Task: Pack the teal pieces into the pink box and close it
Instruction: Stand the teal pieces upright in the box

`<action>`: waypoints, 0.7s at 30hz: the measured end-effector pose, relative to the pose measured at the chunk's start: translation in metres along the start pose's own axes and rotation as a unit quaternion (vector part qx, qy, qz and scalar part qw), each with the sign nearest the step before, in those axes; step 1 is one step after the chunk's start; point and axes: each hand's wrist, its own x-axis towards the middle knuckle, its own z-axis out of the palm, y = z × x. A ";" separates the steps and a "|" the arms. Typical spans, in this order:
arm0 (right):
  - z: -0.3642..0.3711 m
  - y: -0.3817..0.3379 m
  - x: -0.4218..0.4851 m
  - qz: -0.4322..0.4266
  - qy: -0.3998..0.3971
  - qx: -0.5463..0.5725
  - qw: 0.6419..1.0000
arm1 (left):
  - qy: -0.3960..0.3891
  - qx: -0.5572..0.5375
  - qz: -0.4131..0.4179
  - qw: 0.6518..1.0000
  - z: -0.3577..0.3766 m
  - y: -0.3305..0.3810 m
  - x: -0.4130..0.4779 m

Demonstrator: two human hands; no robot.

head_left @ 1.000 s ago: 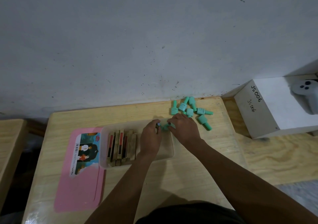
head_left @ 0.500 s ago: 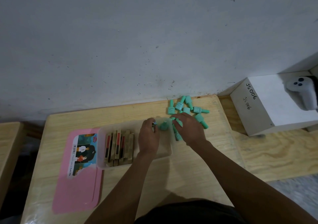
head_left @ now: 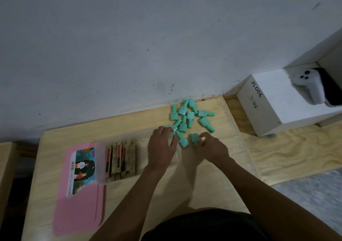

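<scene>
Teal pieces [head_left: 190, 115] are what both hands are working on. The right hand [head_left: 211, 149] has its fingertips curled round one teal piece [head_left: 194, 139], pinching it on the table just off the right end of the box [head_left: 100, 159]. The left hand [head_left: 162, 148] hovers over that end of the box with fingers spread and loose, gripping nothing that I can see. Another piece lies between the two hands.

The rest lie in a loose heap just beyond the hands, at the far right of the table [head_left: 129, 126], close to the wall [head_left: 129, 46]. They are small and bottle-shaped, with a wide body and a narrow neck. They look light, hard and smooth, so I judge they roll and slip easily. The wide body seems the safer place to pinch, not the thin neck.

Inside the clear box, brown slats [head_left: 120, 157] stand packed at the left; the left hand hides much of the right part. The pink lid [head_left: 79, 203] lies flat beside the box's left side.

The tabletop is pale wood, set against a scuffed white wall. Off to the right, a white carton [head_left: 268, 102] with handwriting on it has a white controller [head_left: 311, 85] resting on top
</scene>
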 end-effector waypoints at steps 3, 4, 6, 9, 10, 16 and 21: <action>0.012 -0.008 0.002 0.025 -0.006 -0.013 1.000 | -0.066 0.095 0.141 0.983 0.005 0.017 0.007; 0.014 -0.009 0.002 0.030 -0.003 -0.012 0.999 | -0.093 0.137 0.176 0.970 0.007 0.022 0.011; 0.015 -0.007 0.003 0.035 0.007 0.007 0.999 | -0.174 0.217 0.208 0.938 0.009 0.032 0.022; 0.013 0.006 0.005 0.031 0.030 0.055 0.998 | -0.291 0.325 0.209 0.875 0.014 0.045 0.043; 0.010 0.009 0.006 0.028 0.039 0.071 0.996 | -0.312 0.360 0.216 0.852 0.016 0.050 0.050; -0.009 0.026 0.012 0.014 0.093 0.176 0.980 | -0.352 0.452 0.241 0.783 0.045 0.061 0.075; -0.023 0.033 0.014 0.013 0.110 0.213 0.971 | -0.359 0.482 0.258 0.756 0.058 0.058 0.079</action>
